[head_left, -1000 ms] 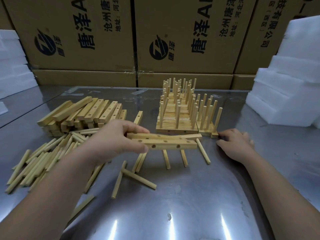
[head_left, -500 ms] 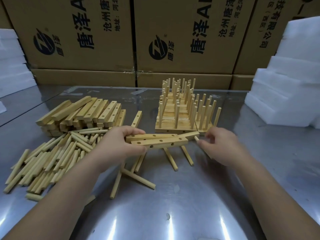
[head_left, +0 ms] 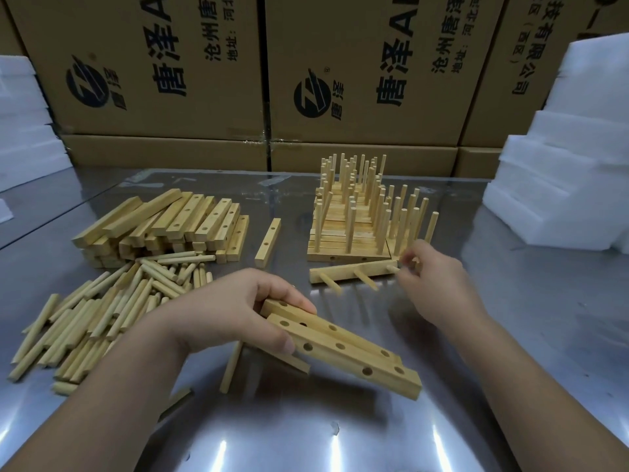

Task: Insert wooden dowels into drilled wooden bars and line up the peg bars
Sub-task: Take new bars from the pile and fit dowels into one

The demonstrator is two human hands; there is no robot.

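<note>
Left hand (head_left: 224, 318) grip closed round two empty drilled bars (head_left: 343, 352), long axis running off to its right, low over the table (head_left: 340, 437). Beyond, right hand (head_left: 439, 284) grip pinches the end dowel (head_left: 392, 268) of a peg bar (head_left: 347, 272) stretching left of it, tipped over just short of the finished row (head_left: 347, 247); right hand nearer

Soft overhead light is falling evenly, making small white glare streaks on the steel table (head_left: 374, 430) near the bottom edge. The white foam blocks (head_left: 551, 199) are looking almost overexposed, and the wide lens is bending the cardboard boxes (head_left: 163, 63) at the edges, while fine details are appearing a little soft.
</note>
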